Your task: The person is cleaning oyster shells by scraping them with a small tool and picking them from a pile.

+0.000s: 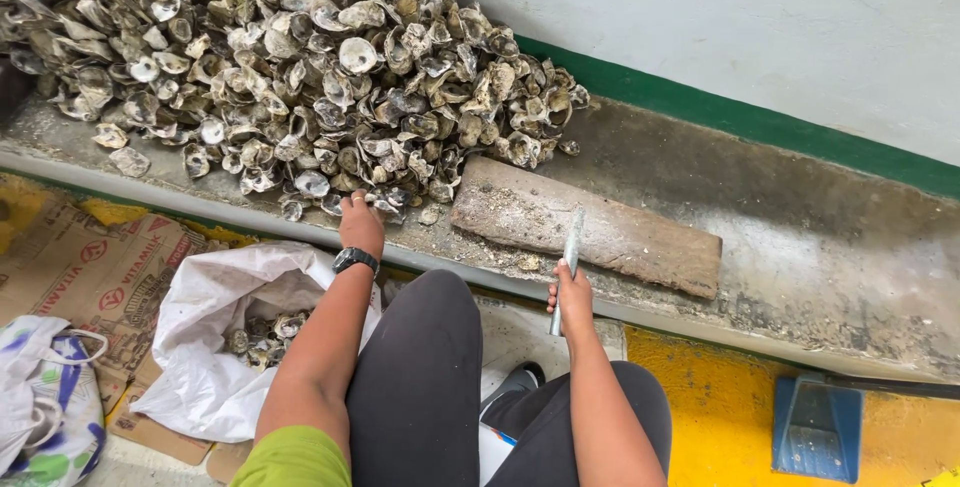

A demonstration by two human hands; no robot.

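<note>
You sit facing a concrete ledge (800, 247) with a great heap of oyster shells (290, 57) banked against the wall from ten to twelve o'clock. Your left hand (360, 225), a dark watch (355, 259) on its wrist, reaches into the near edge of the heap at eleven o'clock; the fingers are buried among the shells, so you cannot tell whether they have closed on one. Your right hand (573, 297) is wrapped around the lower end of a metal rod (569, 257), fingers pressed together in a firm grip, its tip resting on a worn wooden board (600, 232) lying flat on the ledge at one o'clock.

The board bears only grit and crumbs, no shell in place. At eight o'clock, beside your left knee, a white sack (200, 347) gapes open with just a few shells (265, 337) showing inside. Judged from that, little has been worked through and the bulk of the heap remains. Flattened cardboard (90, 277) lies under the sack, a patterned bag (40, 407) sits at the far left, and a blue dustpan (815, 427) rests on the yellow floor at four o'clock.
</note>
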